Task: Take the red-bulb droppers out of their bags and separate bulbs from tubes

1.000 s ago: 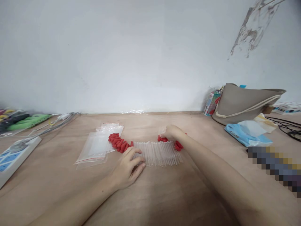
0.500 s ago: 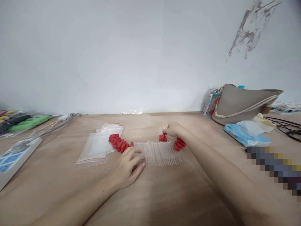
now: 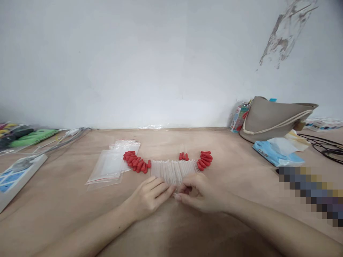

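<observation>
A row of clear plastic pipette tubes point(image 3: 173, 169) lies across the middle of the wooden table point(image 3: 171, 221). Red rubber bulbs lie in a pile at its left end point(image 3: 135, 161), in a small group behind it point(image 3: 183, 156) and in a pile at its right end point(image 3: 205, 160). My left hand point(image 3: 150, 196) rests at the near edge of the row, fingers bent toward the tubes. My right hand point(image 3: 199, 194) meets it there, fingertips pinched on what looks like a tube end. Both hands' fingertips touch the near ends of the tubes.
Clear zip bags point(image 3: 111, 166) lie left of the bulbs. A white power strip point(image 3: 14, 178) and green and black items point(image 3: 29, 137) sit far left. A beige bag point(image 3: 273, 117), blue tissue pack point(image 3: 276, 153), bottle point(image 3: 238, 116) and black cables point(image 3: 327, 148) stand at right.
My right hand has left the red bulbs behind the row and come back to the near edge of the tubes, beside my left hand. The left hand shifted slightly nearer.
</observation>
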Available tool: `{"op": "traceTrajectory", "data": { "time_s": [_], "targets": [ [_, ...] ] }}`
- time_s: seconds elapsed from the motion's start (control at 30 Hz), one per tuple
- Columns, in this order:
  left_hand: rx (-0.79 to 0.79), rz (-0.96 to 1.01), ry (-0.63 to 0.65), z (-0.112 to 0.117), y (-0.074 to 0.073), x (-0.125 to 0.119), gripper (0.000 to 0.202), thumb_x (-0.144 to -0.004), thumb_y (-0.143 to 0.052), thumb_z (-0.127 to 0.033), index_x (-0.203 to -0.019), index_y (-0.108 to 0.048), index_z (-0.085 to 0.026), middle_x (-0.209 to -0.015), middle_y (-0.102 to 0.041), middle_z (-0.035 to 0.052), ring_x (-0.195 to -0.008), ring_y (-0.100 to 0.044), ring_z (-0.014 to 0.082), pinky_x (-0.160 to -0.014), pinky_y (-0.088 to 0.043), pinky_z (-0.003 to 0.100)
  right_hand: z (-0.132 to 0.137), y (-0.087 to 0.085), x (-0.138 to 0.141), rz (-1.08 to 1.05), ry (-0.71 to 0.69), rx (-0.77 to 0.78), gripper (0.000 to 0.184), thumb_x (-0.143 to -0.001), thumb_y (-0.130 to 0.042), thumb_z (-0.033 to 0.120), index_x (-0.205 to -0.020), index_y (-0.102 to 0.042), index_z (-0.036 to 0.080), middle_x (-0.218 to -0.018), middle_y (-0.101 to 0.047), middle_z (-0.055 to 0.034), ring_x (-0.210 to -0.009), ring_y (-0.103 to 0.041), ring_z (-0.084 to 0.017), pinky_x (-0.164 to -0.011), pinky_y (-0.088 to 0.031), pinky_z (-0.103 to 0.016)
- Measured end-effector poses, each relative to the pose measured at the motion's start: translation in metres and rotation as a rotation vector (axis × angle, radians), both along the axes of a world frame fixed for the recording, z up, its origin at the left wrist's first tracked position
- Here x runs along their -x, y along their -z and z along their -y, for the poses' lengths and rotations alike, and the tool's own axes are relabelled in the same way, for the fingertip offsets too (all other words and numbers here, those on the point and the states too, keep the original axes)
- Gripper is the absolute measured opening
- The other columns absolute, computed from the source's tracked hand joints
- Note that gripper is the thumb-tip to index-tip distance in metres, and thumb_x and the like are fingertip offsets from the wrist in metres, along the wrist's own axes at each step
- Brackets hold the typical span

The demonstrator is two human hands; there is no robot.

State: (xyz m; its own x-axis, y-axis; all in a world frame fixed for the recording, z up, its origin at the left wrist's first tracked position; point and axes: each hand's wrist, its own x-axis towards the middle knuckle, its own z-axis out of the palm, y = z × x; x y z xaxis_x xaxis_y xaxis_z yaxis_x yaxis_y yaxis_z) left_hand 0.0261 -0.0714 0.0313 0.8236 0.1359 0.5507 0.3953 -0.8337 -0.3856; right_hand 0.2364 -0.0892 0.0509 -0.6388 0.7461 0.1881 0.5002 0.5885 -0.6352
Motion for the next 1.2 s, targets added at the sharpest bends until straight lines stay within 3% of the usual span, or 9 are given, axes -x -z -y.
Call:
{"op": "traceTrajectory", "data": {
  "time_s": [0.13,0.23,0.37,0.6,0.83,0.97,1.03,1.1,1.2],
  "targets": [
    [-0.005,0.025,-0.037,-0.002,0.004,0.0,0.017,-0.087,-0.042,-0.013,-0.098,-0.055,-0.009,-0.069,-0.06,0.0042,-0.062,-0.051,0.0144,-0.055,-0.039,0.028,0.001,0.019,0.003,0.041,0.135,-0.638,0.021,-0.08,-0.053,0.037,-0.083,-0.062,0.018,-0.065,-0.061,-0.0018,-0.064,-0.049,-0.013,-0.063,-0.028,-0.029],
    [0.007,0.015,-0.052,-0.003,0.006,-0.001,0.015,-0.088,-0.042,-0.015,-0.09,-0.056,-0.012,-0.066,-0.058,0.0031,-0.062,-0.049,0.0141,-0.056,-0.037,0.028,0.001,0.033,0.007,0.067,0.183,-0.862,0.016,-0.084,-0.049,0.028,-0.083,-0.062,0.018,-0.059,-0.058,-0.0003,-0.06,-0.046,-0.012,-0.062,-0.024,-0.03],
    [0.072,-0.056,-0.072,0.0,0.009,-0.002,0.014,-0.087,-0.043,-0.016,-0.085,-0.056,-0.013,-0.063,-0.053,0.0017,-0.06,-0.046,0.0138,-0.055,-0.034,0.028,0.0,0.039,0.005,0.104,0.149,-0.985,0.018,-0.084,-0.049,0.025,-0.071,-0.059,0.017,-0.052,-0.051,0.0018,-0.055,-0.042,-0.01,-0.06,-0.022,-0.03],
    [0.141,-0.037,-0.069,0.009,0.007,0.0,0.012,-0.087,-0.044,-0.016,-0.081,-0.054,-0.013,-0.061,-0.049,0.0006,-0.059,-0.043,0.0133,-0.054,-0.031,0.028,0.005,0.035,-0.003,0.161,0.107,-1.119,0.009,-0.082,-0.052,0.022,-0.081,-0.059,0.017,-0.054,-0.053,0.0035,-0.057,-0.044,-0.01,-0.059,-0.021,-0.032],
    [0.181,0.024,-0.055,0.015,0.0,0.0,0.017,-0.087,-0.042,-0.015,-0.074,-0.052,-0.014,-0.059,-0.048,-0.0005,-0.057,-0.043,0.012,-0.053,-0.031,0.026,0.005,0.032,-0.009,0.093,0.08,-1.281,0.012,-0.08,-0.058,0.024,-0.089,-0.06,0.016,-0.062,-0.061,0.0052,-0.059,-0.048,-0.007,-0.065,-0.026,-0.031],
    [0.197,0.074,-0.055,0.008,0.005,0.007,0.013,-0.087,-0.042,-0.015,-0.081,-0.053,-0.014,-0.061,-0.05,0.0,-0.057,-0.045,0.0121,-0.054,-0.035,0.024,-0.002,0.031,-0.02,0.078,0.032,-1.278,0.018,-0.077,-0.062,0.024,-0.093,-0.061,0.015,-0.066,-0.063,0.0039,-0.058,-0.048,-0.007,-0.061,-0.028,-0.029],
    [0.229,0.144,-0.089,0.003,0.007,0.013,0.015,-0.087,-0.039,-0.012,-0.089,-0.054,-0.014,-0.068,-0.053,0.0015,-0.06,-0.048,0.0118,-0.056,-0.038,0.022,-0.012,0.03,-0.03,0.02,0.08,-1.208,0.016,-0.077,-0.061,0.022,-0.092,-0.061,0.016,-0.065,-0.062,0.0031,-0.057,-0.048,-0.008,-0.059,-0.03,-0.028],
    [0.28,0.202,-0.163,-0.004,0.007,0.017,0.021,-0.087,-0.035,-0.009,-0.098,-0.052,-0.015,-0.075,-0.054,0.0031,-0.065,-0.05,0.0114,-0.059,-0.04,0.021,-0.028,0.027,-0.041,-0.093,0.221,-1.057,0.013,-0.079,-0.058,0.021,-0.09,-0.062,0.017,-0.066,-0.062,0.001,-0.059,-0.051,-0.009,-0.059,-0.033,-0.026],
    [0.305,0.189,-0.29,-0.016,0.003,0.013,0.032,-0.085,-0.031,-0.009,-0.113,-0.046,-0.015,-0.086,-0.051,0.0063,-0.07,-0.05,0.0128,-0.06,-0.043,0.022,-0.06,0.021,-0.06,-0.198,0.484,-0.679,0.021,-0.084,-0.047,0.026,-0.092,-0.064,0.016,-0.074,-0.06,-0.0036,-0.067,-0.055,-0.011,-0.062,-0.04,-0.024]
  ]
}}
